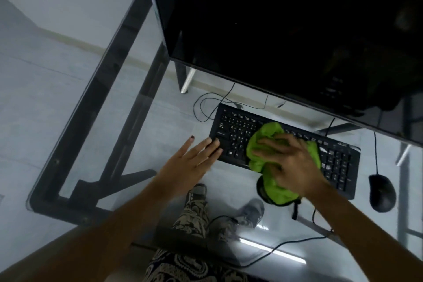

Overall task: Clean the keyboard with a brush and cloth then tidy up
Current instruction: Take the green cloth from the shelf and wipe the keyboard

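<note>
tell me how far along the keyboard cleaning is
Mid-wipe. The right hand presses the green cloth on the middle of the keyboard, while the left hand steadies its left end. No brush is in view, so brushing can't be judged. Left: finishing the wipe and tidying up.

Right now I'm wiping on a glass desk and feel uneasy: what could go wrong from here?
1. The right hand presses the green cloth on the keyboard; its trailing end hangs past the front edge and may snag the dark item beneath it.
2. The left hand only touches the keyboard's left end with flat fingers, so the keyboard could slide on the glass desk.
3. The mouse lies near the sweep.
</note>
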`<state>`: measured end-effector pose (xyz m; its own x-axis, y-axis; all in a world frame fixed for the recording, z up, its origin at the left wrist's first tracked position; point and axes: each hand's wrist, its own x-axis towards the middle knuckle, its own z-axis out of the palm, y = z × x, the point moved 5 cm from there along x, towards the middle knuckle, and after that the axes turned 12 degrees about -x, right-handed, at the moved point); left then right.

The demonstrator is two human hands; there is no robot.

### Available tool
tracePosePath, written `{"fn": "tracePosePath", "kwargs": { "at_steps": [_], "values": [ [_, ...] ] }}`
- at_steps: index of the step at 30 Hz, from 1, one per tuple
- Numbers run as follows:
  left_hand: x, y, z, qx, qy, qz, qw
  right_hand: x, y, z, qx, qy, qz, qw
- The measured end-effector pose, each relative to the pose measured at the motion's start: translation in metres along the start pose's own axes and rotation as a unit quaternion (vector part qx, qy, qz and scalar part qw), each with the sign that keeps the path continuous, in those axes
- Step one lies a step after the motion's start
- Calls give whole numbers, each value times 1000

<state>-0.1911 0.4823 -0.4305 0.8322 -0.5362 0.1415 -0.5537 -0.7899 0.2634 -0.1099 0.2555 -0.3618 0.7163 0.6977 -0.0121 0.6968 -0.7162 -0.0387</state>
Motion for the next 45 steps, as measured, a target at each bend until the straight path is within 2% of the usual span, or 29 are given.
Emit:
{"fn": "tracePosePath", "kwargs": {
  "at_steps": [1, 3, 5, 9, 16, 18, 22, 25, 27, 30, 33, 40, 45],
  "values": [
    [-3, -2, 1, 5, -22, 47, 999, -10, 15, -2, -2, 5, 26, 1000],
    [-5, -8, -2, -3, -44, 83, 996, -18, 23, -4, -12, 19, 53, 998],
    [-5, -12, -3, -35, -59, 79, 995, -5, -2, -3, -21, 34, 47, 998],
    [-6, -12, -2, -85, -48, 71, 993, 33, -69, 11, -17, 37, -37, 998],
    [-4, -11, -3, -99, -78, 49, 991, -34, 12, 0, -26, 7, -60, 998],
    [-2, -12, -4, -108, -79, 46, 990, -31, 10, -2, -35, 0, -41, 999],
    [-2, -13, -6, -124, -83, 39, 988, 12, -38, 7, -24, 26, -30, 999],
    [-4, -14, -5, -121, -85, 31, 988, 9, -23, 8, -29, 22, -54, 998],
    [-3, -13, -5, -113, -84, 35, 989, -11, 16, 8, -21, 17, -25, 999],
    [-2, -10, -8, -84, -91, 34, 992, -31, 71, -2, -23, 16, 122, 992],
    [3, -2, -12, -54, -90, 44, 993, -16, 69, -7, -43, 22, 222, 974],
    [45, 26, 8, -50, -103, 104, 988, 75, -17, -5, -49, 59, 134, 988],
    [43, 27, 5, -52, -99, 98, 989, 13, 37, 3, -92, 59, 144, 983]
  ]
}}
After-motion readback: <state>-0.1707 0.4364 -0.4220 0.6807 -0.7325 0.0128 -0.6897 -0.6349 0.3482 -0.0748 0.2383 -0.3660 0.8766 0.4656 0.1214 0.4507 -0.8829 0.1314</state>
